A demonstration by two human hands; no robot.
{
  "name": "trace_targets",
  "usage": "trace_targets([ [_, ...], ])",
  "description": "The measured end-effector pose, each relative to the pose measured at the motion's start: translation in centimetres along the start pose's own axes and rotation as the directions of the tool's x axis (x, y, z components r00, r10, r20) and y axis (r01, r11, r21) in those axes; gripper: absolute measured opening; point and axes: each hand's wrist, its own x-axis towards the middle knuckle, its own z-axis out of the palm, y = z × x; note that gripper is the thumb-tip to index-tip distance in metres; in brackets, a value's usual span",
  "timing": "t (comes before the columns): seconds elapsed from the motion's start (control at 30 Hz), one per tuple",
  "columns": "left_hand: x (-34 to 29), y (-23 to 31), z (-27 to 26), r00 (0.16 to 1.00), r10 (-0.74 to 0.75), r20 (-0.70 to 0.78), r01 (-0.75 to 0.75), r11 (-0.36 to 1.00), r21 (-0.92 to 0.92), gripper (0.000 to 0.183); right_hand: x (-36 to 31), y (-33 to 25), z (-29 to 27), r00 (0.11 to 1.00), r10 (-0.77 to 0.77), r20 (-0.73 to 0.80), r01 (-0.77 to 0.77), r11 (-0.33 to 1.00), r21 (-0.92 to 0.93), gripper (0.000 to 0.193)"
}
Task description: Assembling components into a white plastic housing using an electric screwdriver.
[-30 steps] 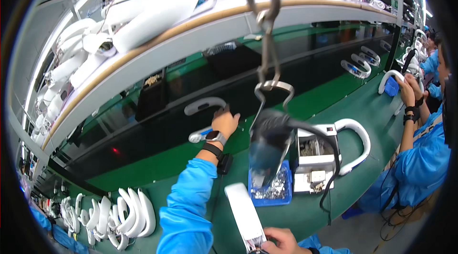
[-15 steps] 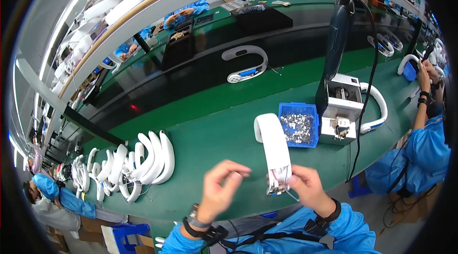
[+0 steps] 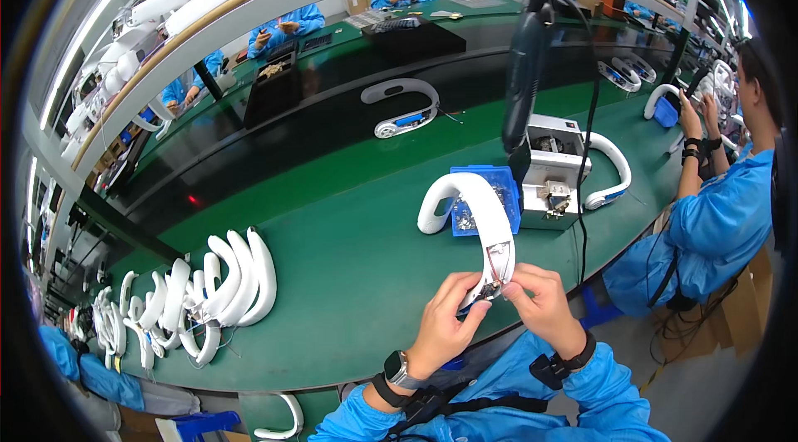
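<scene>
Both my hands hold a white U-shaped neck fan (image 3: 489,218) over the near part of the table. Its curved band arches away from me, and its near end has an open section with thin wires and small inner parts. My left hand (image 3: 447,319) pinches that end from the left, fingers closed. From the right, my right hand (image 3: 542,302) grips the same end, thumb close to the exposed parts. The fingers partly hide the inner parts. Just behind the band sits a blue bin (image 3: 490,169) of small metal parts, partly covered by it.
Several white neck fans (image 3: 241,276) are heaped on the green table (image 3: 349,276) at left. Right of the bin stand a metal machine (image 3: 549,168), a dark hanging tool (image 3: 525,76) with a black cable, and another neck fan (image 3: 615,164). A co-worker (image 3: 715,209) works at right.
My left hand has come in from the left and now grips the fan's near end. The fan has turned, showing its curve more. The view has shifted to the right.
</scene>
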Motion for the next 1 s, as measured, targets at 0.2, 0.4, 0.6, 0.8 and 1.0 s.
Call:
trace_targets([
  [0.2,0.6,1.1,-3.6,0.996,0.093,-0.003,-0.091,0.985,0.147,0.036,1.2,-2.3,-2.4,0.989,-0.145,-0.034,0.137,0.976,-0.169,0.009],
  [0.4,3.1,6.6,-11.2,0.947,-0.184,0.263,0.214,0.972,-0.093,0.040,4.5,-7.7,-1.9,0.923,-0.045,0.383,-0.108,0.923,0.369,0.017],
  [0.6,3.3,7.6,-14.4,0.928,-0.143,0.343,0.171,0.984,-0.053,0.030,6.2,-9.0,3.3,0.922,0.111,0.370,-0.361,0.589,0.723,0.012],
  [0.8,2.9,7.8,-15.6,0.926,-0.093,0.365,0.107,0.994,-0.020,0.020,6.5,-10.1,4.7,0.943,0.070,0.324,-0.289,0.653,0.700,0.009],
  [1.0,2.5,7.3,-14.3,0.958,-0.112,0.265,0.129,0.990,-0.050,0.024,6.9,-11.3,4.6,0.902,0.174,0.394,-0.378,0.759,0.530,0.009],
])
